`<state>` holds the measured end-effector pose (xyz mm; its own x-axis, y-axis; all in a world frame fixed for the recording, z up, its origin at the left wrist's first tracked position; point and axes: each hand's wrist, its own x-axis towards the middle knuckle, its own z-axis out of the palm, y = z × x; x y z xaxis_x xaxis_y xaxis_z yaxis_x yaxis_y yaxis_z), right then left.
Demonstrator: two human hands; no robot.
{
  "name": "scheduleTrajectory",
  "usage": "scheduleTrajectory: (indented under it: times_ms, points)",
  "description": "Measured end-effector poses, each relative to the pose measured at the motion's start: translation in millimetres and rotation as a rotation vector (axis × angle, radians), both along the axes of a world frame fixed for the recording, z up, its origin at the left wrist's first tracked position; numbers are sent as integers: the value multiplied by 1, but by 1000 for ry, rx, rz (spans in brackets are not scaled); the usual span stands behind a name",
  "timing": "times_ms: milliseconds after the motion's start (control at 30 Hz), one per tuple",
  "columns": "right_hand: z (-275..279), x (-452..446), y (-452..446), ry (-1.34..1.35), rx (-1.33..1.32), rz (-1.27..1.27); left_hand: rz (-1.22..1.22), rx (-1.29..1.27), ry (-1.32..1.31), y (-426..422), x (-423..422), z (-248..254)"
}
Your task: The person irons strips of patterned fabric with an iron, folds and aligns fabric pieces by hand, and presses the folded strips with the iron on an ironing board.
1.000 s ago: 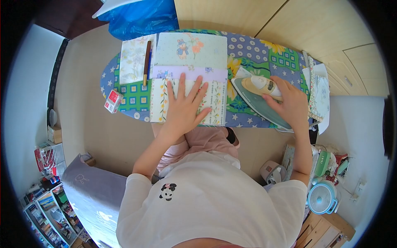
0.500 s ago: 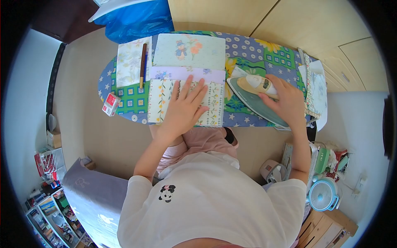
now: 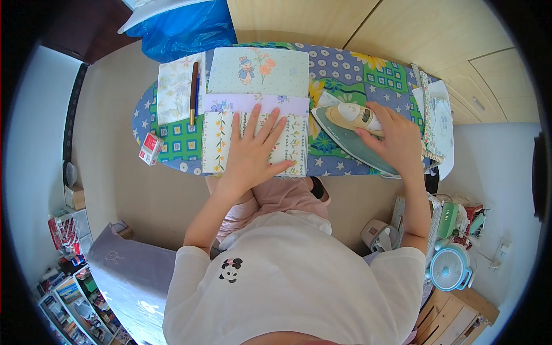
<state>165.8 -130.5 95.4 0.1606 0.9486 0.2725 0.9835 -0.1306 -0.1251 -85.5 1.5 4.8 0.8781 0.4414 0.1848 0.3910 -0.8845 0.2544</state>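
My left hand lies flat with its fingers spread on a white floral fabric piece. Above that piece runs a lilac fabric strip, and beyond it a pale fabric panel with a rabbit and orange flowers. To the right, my right hand is wrapped around the handle of a clothes iron. The iron rests on the patterned ironing board, its tip pointing to the upper left, beside the fabric. A small white scrap shows at its tip.
At the board's left lie a pale floral cloth, a brown pen, a blue pen and a small red-and-white box. More folded fabric sits at the right end. A blue plastic bag is behind.
The fingers of my left hand have spread wider, and the hand has shifted slightly on the fabric. The iron stays beside the fabric in my right hand. The whole view has shifted slightly.
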Motion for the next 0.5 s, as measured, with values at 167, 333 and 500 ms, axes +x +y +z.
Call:
scheduleTrajectory:
  times_ms: [167, 333, 500]
  points:
    - [1, 0, 0, -4, -11, -3, -2, 6, 17, 4, -5, -1]
    - [0, -1, 0, -1, -3, -6, 29, -88, -71, 18, -19, 1]
    - [0, -1, 0, 3, 7, -4, -125, -221, -114, 18, -20, 8]
